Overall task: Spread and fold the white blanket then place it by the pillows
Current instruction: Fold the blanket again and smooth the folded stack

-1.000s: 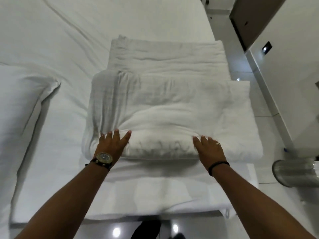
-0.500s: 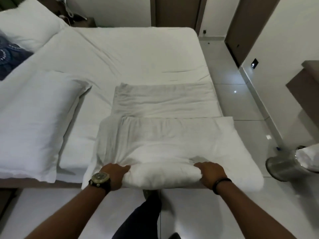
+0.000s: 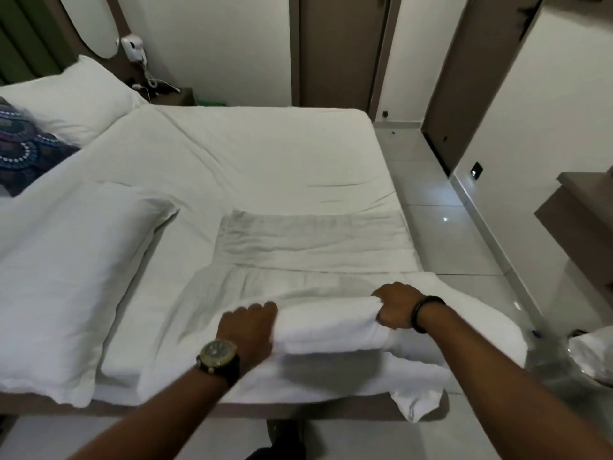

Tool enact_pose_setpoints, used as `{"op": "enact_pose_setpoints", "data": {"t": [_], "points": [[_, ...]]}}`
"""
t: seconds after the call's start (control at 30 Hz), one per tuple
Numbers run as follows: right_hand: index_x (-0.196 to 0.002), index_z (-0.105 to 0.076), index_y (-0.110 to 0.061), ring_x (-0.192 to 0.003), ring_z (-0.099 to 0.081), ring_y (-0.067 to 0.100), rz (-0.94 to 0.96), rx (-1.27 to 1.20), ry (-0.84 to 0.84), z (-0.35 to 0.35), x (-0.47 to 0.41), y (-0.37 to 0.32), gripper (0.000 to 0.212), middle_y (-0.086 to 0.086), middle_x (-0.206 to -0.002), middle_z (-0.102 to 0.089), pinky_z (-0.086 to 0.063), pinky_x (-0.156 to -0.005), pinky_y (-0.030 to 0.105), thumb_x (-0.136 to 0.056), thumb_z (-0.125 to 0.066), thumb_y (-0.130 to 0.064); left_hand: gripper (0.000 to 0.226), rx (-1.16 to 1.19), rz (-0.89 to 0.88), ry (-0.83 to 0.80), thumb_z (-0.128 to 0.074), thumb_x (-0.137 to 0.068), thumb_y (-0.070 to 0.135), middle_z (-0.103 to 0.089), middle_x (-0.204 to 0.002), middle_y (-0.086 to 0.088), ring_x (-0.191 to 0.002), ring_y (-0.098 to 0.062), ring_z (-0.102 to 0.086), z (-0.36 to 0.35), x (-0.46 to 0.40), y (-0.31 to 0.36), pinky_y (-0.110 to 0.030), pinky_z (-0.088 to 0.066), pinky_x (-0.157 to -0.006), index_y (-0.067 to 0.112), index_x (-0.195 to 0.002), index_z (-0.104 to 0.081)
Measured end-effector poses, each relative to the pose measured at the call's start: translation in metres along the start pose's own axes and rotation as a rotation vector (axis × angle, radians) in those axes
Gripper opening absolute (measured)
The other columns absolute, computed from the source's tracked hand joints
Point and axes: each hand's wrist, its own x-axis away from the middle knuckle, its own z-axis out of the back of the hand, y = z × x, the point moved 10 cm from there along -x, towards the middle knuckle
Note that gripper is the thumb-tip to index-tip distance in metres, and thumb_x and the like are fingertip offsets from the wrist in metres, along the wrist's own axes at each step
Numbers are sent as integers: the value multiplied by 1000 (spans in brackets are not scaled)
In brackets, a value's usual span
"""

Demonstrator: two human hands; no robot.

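The folded white blanket (image 3: 308,254) lies on the bed near its front right corner, its near edge raised in a thick roll. My left hand (image 3: 250,327), with a wristwatch, grips the left end of that raised fold. My right hand (image 3: 396,305), with a black wristband, grips the right end of it. A large white pillow (image 3: 63,287) lies to the left of the blanket, and a second white pillow (image 3: 76,94) sits at the far left by the headboard.
The bed (image 3: 252,154) with a white sheet fills the middle. A dark patterned cushion (image 3: 23,147) lies at the far left. Tiled floor (image 3: 441,234), doors and a wall run along the right; a metal bin (image 3: 564,363) stands at the right edge.
My hands went from resting flat on the blanket's near edge to gripping it and lifting it up and back. My view rose, showing the headboard and pillows.
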Motion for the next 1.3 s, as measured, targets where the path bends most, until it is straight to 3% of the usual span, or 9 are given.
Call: {"op": "enact_pose_setpoints", "data": {"t": [0.07,0.13,0.2,0.27,0.4,0.57,0.77,1.03,1.3], "points": [[-70,-67,-12,-77,-63,24,-29,-62,-15,40,-24,3,30,7,-82,-70,-40,-45,16,-43,-55,-17,29,17,-21,137,-56,-79,32,-65,-96,-1,-87,-31,-66,48,-53,-16,-32,-34,-64,24,-106,-54],[-81,-69,-13,-80,-64,23,-48,-91,32,88,-53,8,34,6,-86,-70,-40,-45,12,-50,-57,-21,26,-13,-45,171,-59,-75,34,-66,-95,-1,-87,-30,-66,87,-109,-26,-30,-34,-65,25,-100,-58],[-109,-66,-18,-101,-61,23,-77,-47,141,142,-95,12,41,6,-111,-66,-46,-71,17,-72,-57,-34,33,10,-59,94,-64,-72,38,-67,-102,-3,-94,-29,-66,107,-181,-44,-29,-39,-67,25,-102,-61],[-106,-63,-28,-113,-57,26,-129,107,310,187,-133,11,27,2,-119,-63,-42,-92,35,-82,-55,-37,44,40,-65,-33,-68,-66,44,-68,-107,-5,-98,-30,-66,112,-247,-65,-27,-44,-68,25,-106,-63],[-104,-62,-30,-115,-50,29,-240,210,622,232,-220,11,23,-2,-111,-64,-30,-100,49,-91,-43,-32,56,18,-90,-2,-52,-58,67,-68,-102,-4,-92,-29,-65,101,-371,-111,-28,-39,-66,28,-98,-59],[-147,-28,-37,-148,-7,27,-238,97,421,165,-312,45,76,-2,-159,-23,-1,-113,61,-85,-20,-79,94,-71,-113,78,-20,-57,103,-65,-108,-1,-103,-28,-61,45,-454,-161,-40,-38,-80,31,-109,-52],[-152,-5,-39,-149,9,22,-198,56,405,109,-366,68,94,-3,-164,2,6,-115,60,-72,2,-88,119,28,31,-106,-8,-59,104,-40,-156,1,-145,-20,-32,-59,-492,-205,-50,-18,-118,31,-150,-33],[-154,-21,-29,-150,0,22,-57,91,532,53,-385,85,80,0,-164,-4,-4,-117,58,-89,-13,-76,112,184,293,-71,-10,-62,103,9,-165,16,-151,-8,13,-127,-458,-257,-54,6,-119,40,-155,1],[-151,-29,-26,-149,-9,34,-79,-38,573,86,-403,33,90,7,-162,-15,-6,-113,65,-83,-5,-79,108,226,485,-32,-7,-64,101,11,-165,12,-152,-30,-1,-116,-416,-274,-55,-24,-116,42,-154,4]]}}
